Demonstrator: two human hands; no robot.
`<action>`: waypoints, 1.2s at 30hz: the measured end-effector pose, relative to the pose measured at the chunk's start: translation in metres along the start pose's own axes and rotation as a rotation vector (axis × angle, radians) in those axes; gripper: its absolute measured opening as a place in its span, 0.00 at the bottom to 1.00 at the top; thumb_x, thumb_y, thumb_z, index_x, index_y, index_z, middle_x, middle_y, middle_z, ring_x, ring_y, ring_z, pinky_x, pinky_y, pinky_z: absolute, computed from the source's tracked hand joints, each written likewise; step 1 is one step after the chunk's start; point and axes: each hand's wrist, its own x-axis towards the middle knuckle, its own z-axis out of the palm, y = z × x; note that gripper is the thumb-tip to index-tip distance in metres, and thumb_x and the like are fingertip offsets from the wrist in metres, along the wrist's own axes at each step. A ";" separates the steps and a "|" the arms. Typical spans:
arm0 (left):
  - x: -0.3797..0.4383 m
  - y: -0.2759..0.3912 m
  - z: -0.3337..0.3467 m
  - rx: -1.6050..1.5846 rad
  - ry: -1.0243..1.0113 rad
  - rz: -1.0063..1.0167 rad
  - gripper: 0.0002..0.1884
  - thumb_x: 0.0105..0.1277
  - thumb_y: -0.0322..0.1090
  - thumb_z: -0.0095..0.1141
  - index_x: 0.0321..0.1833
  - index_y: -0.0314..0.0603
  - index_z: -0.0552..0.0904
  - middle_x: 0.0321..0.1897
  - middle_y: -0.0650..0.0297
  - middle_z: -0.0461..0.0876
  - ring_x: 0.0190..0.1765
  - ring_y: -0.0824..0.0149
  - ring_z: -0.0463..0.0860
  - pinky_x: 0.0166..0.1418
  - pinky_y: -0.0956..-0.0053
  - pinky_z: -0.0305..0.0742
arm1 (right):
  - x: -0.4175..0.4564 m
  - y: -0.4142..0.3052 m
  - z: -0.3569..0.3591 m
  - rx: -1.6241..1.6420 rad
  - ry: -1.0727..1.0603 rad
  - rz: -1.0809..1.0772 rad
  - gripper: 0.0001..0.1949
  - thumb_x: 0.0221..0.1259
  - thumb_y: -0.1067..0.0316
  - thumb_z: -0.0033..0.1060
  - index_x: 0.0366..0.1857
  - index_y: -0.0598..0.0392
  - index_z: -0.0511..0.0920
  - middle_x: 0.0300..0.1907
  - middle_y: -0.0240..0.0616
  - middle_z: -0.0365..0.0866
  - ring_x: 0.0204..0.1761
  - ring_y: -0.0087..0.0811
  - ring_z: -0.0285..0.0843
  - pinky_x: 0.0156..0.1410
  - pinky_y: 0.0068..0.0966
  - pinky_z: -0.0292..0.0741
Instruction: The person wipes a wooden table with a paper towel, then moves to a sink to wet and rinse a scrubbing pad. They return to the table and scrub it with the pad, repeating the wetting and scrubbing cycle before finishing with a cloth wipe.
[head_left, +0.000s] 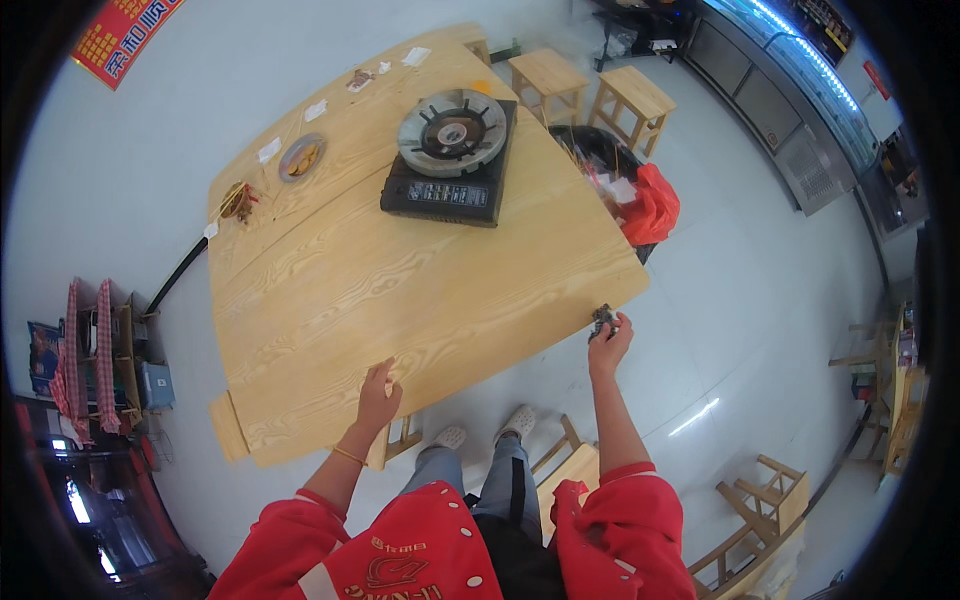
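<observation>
My right hand (610, 346) grips a small dark, crumpled thing (601, 318), perhaps a rag or scouring pad, at the near right edge of the wooden table (337, 322). Nothing is held in my left hand (379, 397), which hovers over or rests on the table's near edge with its fingers apart. Farther back stands a black portable gas stove (439, 196), with a round metal windshield ring (452, 133) around its burner. A plate of brownish food pieces (302, 157) and a small bowl with skewer sticks (236, 201) sit at the far left.
Crumpled tissues (269, 150) lie along the table's far edge. A black-lined trash bin (592, 150) with a red plastic bag (651, 206) adjoins its right side. Wooden stools (634, 94) stand beyond; another stool (570, 472) is by my legs. A glass-fronted display fridge (787, 112) lines the right wall.
</observation>
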 end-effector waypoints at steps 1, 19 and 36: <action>0.016 -0.001 0.002 0.009 0.019 0.007 0.25 0.54 0.26 0.52 0.59 0.35 0.69 0.46 0.48 0.73 0.39 0.58 0.78 0.44 0.68 0.74 | 0.005 0.003 0.007 0.058 -0.029 0.010 0.18 0.51 0.81 0.52 0.48 0.58 0.69 0.41 0.46 0.71 0.46 0.44 0.68 0.52 0.34 0.67; 0.361 0.013 0.017 0.169 0.047 -0.272 0.30 0.63 0.55 0.44 0.68 0.63 0.58 0.66 0.49 0.55 0.64 0.42 0.60 0.64 0.56 0.61 | 0.085 -0.141 0.168 0.567 -0.634 0.454 0.22 0.56 0.82 0.44 0.57 0.59 0.67 0.47 0.46 0.77 0.46 0.32 0.75 0.49 0.23 0.72; 0.185 0.064 0.035 0.275 -0.045 -0.193 0.35 0.59 0.49 0.53 0.64 0.34 0.61 0.44 0.48 0.74 0.36 0.49 0.79 0.38 0.61 0.73 | 0.140 -0.108 0.170 0.296 -0.267 -0.024 0.16 0.52 0.82 0.46 0.46 0.60 0.76 0.41 0.45 0.79 0.42 0.38 0.77 0.48 0.28 0.73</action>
